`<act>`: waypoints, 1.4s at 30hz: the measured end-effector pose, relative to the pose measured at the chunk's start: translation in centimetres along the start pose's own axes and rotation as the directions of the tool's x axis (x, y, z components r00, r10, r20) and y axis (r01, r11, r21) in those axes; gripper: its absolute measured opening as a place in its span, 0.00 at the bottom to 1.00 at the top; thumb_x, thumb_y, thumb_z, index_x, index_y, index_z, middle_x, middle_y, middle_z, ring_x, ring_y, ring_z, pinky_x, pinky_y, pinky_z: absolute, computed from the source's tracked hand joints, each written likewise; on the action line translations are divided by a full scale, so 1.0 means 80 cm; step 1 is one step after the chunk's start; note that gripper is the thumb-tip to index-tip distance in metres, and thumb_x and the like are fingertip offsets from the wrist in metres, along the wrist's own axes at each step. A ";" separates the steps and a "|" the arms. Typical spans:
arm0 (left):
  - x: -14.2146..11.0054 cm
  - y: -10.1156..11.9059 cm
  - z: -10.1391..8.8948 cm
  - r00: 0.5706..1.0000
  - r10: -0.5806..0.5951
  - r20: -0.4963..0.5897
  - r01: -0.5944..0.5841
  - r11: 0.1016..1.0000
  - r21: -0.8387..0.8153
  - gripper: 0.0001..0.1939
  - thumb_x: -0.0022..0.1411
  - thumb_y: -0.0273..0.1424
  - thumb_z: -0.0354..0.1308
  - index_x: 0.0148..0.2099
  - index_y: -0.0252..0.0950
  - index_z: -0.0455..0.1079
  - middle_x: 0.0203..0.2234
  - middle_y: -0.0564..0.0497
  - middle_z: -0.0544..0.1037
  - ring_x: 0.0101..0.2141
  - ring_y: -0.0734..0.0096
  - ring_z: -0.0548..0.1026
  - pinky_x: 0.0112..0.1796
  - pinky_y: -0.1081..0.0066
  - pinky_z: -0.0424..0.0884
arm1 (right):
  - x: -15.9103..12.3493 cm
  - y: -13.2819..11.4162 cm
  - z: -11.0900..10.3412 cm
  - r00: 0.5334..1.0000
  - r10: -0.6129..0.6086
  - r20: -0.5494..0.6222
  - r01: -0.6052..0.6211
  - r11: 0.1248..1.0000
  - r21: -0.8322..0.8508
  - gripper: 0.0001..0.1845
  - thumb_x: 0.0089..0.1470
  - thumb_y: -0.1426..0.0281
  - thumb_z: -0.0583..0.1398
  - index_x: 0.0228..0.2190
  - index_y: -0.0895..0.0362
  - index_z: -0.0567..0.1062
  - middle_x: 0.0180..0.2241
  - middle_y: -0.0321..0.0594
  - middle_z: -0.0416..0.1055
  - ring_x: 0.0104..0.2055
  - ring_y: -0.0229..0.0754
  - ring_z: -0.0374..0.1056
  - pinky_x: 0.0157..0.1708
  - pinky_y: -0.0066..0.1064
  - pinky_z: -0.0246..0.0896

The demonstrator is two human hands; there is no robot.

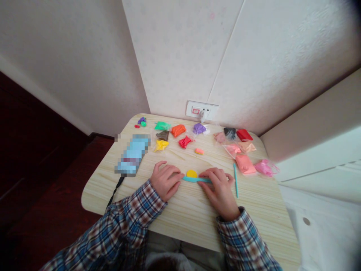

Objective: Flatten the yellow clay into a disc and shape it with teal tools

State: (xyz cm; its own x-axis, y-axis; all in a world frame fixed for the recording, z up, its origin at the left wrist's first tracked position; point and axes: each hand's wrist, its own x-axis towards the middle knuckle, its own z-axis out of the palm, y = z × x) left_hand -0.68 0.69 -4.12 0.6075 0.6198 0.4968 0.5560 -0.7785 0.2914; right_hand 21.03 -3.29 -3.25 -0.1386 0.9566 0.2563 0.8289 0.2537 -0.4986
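Observation:
My left hand [166,180] and my right hand [218,185] rest on a light wooden table [186,210], both in plaid sleeves. Between them lies a teal plastic tool [194,180], held at each end by my curled fingers. A flat yellow disc of clay [192,173] sits on the table just behind the tool, touching it or very close. My left fingers pinch the tool's left end; my right fingers close over its right end.
Several small bags of coloured clay lie along the table's back: green [162,126], orange [178,130], purple [199,128], red [244,134], pink [245,164]. A thin teal stick [235,180] lies right of my right hand. A blurred blue item [132,155] sits left. A wall socket [200,110] is behind.

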 end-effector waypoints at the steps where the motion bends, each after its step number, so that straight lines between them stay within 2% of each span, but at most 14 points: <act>1: 0.000 0.000 0.000 1.000 0.001 0.003 -0.001 1.000 -0.003 0.12 0.61 0.29 0.47 0.43 0.37 0.70 0.36 0.47 0.75 0.38 0.65 0.72 0.49 0.53 0.54 | 0.000 0.000 0.000 1.000 0.004 0.006 -0.004 1.000 0.003 0.05 0.53 0.68 0.59 0.35 0.51 0.71 0.36 0.35 0.69 0.42 0.43 0.62 0.43 0.39 0.41; 10: 0.001 0.001 -0.002 1.000 0.012 -0.020 -0.012 1.000 -0.008 0.15 0.60 0.28 0.47 0.48 0.36 0.68 0.37 0.47 0.74 0.38 0.65 0.72 0.48 0.53 0.54 | 0.000 -0.001 -0.001 1.000 -0.008 -0.021 0.009 1.000 0.027 0.04 0.53 0.69 0.59 0.34 0.51 0.71 0.35 0.35 0.69 0.41 0.42 0.62 0.44 0.39 0.40; 27: -0.001 -0.001 -0.001 1.000 0.026 -0.005 -0.026 0.999 0.041 0.14 0.59 0.27 0.47 0.45 0.38 0.70 0.36 0.47 0.74 0.38 0.65 0.72 0.48 0.52 0.54 | 0.002 -0.002 0.002 0.999 0.010 -0.035 -0.011 1.000 -0.006 0.04 0.55 0.68 0.57 0.32 0.52 0.72 0.33 0.35 0.70 0.40 0.42 0.63 0.44 0.39 0.40; 31: 0.000 0.000 -0.002 1.000 0.018 -0.025 -0.017 0.999 0.039 0.16 0.60 0.26 0.47 0.49 0.36 0.67 0.38 0.46 0.74 0.39 0.65 0.72 0.49 0.53 0.54 | 0.002 0.000 0.000 0.992 0.051 -0.118 -0.055 0.998 -0.035 0.07 0.56 0.67 0.55 0.32 0.52 0.72 0.33 0.35 0.70 0.39 0.42 0.63 0.44 0.38 0.40; 37: 0.001 -0.001 -0.004 1.000 0.006 -0.008 -0.006 1.000 0.020 0.15 0.60 0.26 0.47 0.48 0.36 0.67 0.38 0.46 0.74 0.39 0.64 0.72 0.48 0.53 0.56 | -0.003 0.017 -0.009 0.904 0.247 -0.349 -0.324 0.928 -0.182 0.10 0.56 0.64 0.53 0.35 0.53 0.72 0.35 0.37 0.69 0.40 0.44 0.63 0.42 0.38 0.39; 42: 0.002 0.000 -0.005 1.000 0.022 0.006 -0.022 1.000 0.002 0.15 0.60 0.25 0.47 0.49 0.35 0.67 0.39 0.45 0.74 0.40 0.64 0.71 0.47 0.55 0.58 | -0.017 0.037 -0.017 0.778 0.433 -0.456 -0.592 0.747 -0.301 0.14 0.54 0.60 0.52 0.32 0.54 0.72 0.36 0.42 0.68 0.40 0.48 0.60 0.40 0.41 0.39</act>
State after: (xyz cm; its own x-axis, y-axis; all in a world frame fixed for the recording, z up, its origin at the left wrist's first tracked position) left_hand -0.81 0.76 -3.68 0.6227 0.6034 0.4982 0.5440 -0.7915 0.2787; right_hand 24.39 -4.04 -3.94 0.4980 0.7886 0.3609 0.8647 -0.4200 -0.2754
